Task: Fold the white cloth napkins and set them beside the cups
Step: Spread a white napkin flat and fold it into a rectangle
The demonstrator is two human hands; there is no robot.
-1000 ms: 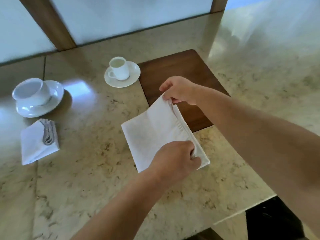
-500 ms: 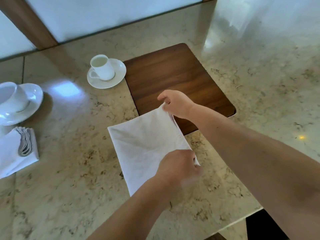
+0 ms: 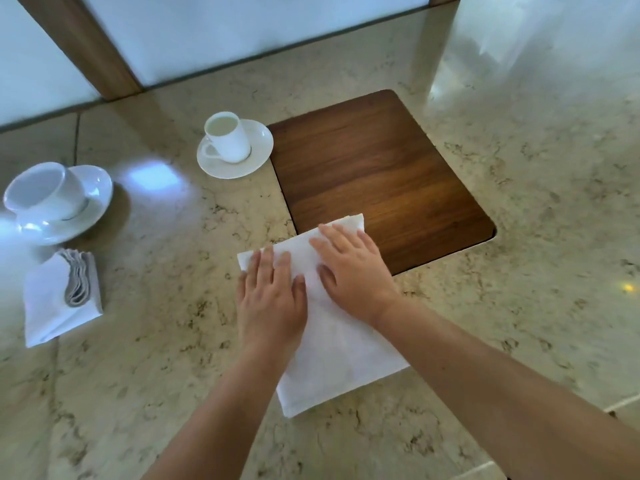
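A white cloth napkin point(image 3: 337, 358) lies folded flat on the marble table, its far corner over the wooden inset. My left hand point(image 3: 272, 299) and my right hand point(image 3: 353, 271) press on it palm down, side by side, fingers spread. A small white cup point(image 3: 227, 136) on a saucer point(image 3: 258, 147) stands beyond the napkin. A larger white cup point(image 3: 41, 192) on its saucer point(image 3: 93, 199) sits at the far left. In front of that cup rests a folded white napkin point(image 3: 48, 313) with pleated grey edges.
A dark wooden inset point(image 3: 381, 174) fills the table's middle right. The marble table point(image 3: 156, 341) ends in an edge at the lower right. A frosted glass wall with a wooden post point(image 3: 86, 46) runs along the back.
Both hands let go of the napkin's right edge after folding it over, and now lie flat on top of it. The napkin is narrower than before.
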